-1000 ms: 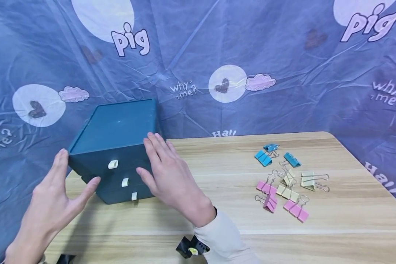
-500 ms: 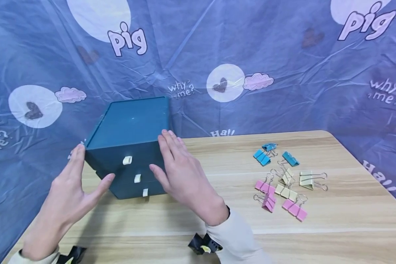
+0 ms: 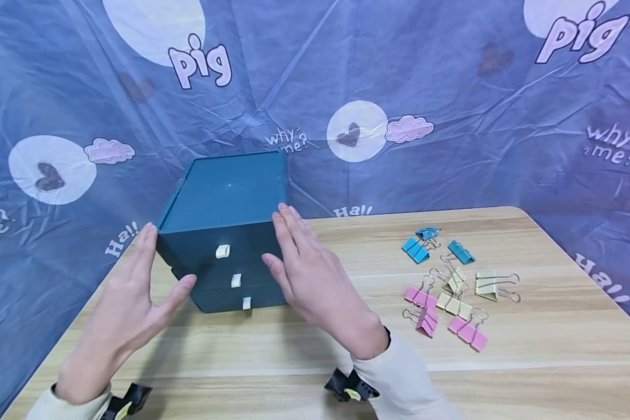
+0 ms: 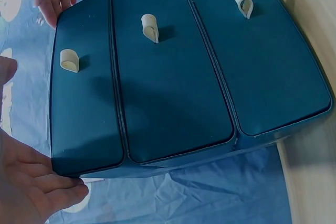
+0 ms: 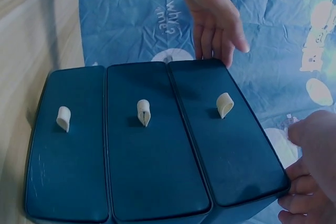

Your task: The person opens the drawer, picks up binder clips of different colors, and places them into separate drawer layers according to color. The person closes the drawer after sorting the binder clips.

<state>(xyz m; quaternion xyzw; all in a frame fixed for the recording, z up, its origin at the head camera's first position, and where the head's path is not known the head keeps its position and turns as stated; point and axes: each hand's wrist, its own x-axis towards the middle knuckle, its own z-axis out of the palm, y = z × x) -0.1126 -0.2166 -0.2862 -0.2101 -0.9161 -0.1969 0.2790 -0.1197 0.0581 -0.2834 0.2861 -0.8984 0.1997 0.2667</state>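
Note:
A dark teal drawer box [image 3: 226,192] with three closed drawers stands on the left half of the table. Each drawer front carries a small cream pull tab [image 4: 150,28]. My left hand [image 3: 128,297] lies along the box's upper left front corner, fingers straight and thumb spread in front. On the opposite side, my right hand [image 3: 320,280] has its straight fingers against the upper right front corner. In the right wrist view, fingertips of the left hand [image 5: 218,32] meet the far edge of the box and the right fingers are at its near corner.
Several binder clips lie on the wooden table [image 3: 378,344] to the right: blue clips [image 3: 416,249] at the back, cream clips [image 3: 454,305] in the middle, pink clips [image 3: 468,333] nearer. A printed blue cloth [image 3: 315,76] hangs behind the table.
Both hands and the drawer box between them have moved to the right across the table. The binder clips stay where they were, apart from a slight shift of the view.

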